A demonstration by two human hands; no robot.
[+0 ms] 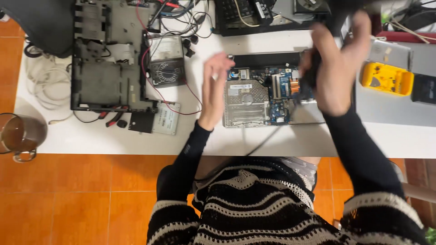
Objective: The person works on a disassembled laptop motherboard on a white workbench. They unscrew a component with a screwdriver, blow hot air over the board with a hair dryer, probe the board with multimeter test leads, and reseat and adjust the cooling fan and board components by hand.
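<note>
My right hand point(338, 63) grips a small dark part point(311, 75) above the opened grey laptop base with blue circuit board point(265, 97), which lies by the white bench's point(113, 138) near edge; my left hand point(215, 88) hovers open, empty, beside its left side.

White table point(136, 143); orange tiled floor point(91, 199)

On the table point(113, 140), an opened laptop base point(268, 97) lies at centre. A stripped chassis point(109, 59) lies at nine o'clock, a drive point(165, 119) at its near corner. A multimeter point(387, 78) sits at three o'clock, a glass point(20, 134) off the table's far nine o'clock edge.
</note>
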